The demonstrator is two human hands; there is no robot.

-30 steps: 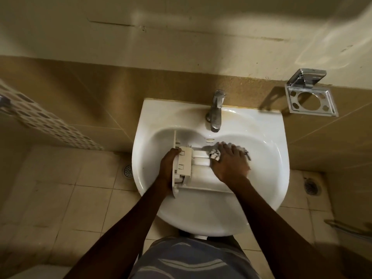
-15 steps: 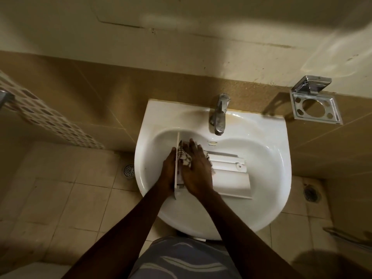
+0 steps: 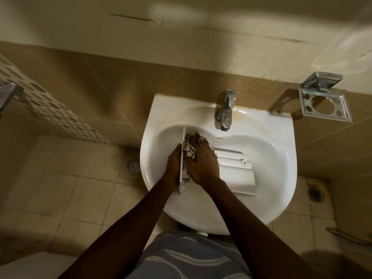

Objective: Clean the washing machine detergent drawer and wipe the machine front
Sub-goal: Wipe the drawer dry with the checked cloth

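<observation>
The white detergent drawer (image 3: 237, 174) lies across the bowl of a white wash basin (image 3: 271, 178), its front panel at the left end standing on edge. My left hand (image 3: 173, 164) grips that front panel from the left side. My right hand (image 3: 201, 160) presses a white cloth with dark checks (image 3: 189, 151) against the inner side of the panel, at the drawer's left compartments. The cloth is mostly hidden under my fingers. The washing machine is not in view.
A chrome tap (image 3: 226, 111) stands at the basin's back, no water running. A chrome holder (image 3: 324, 101) hangs on the tiled wall at right. Floor drains (image 3: 132, 166) lie left and right of the basin. A patterned tile band (image 3: 50, 109) runs at the left.
My right hand with the cloth has slid from the drawer's right part to its left end against the front panel. My left hand stays on the panel. The camera has shifted slightly.
</observation>
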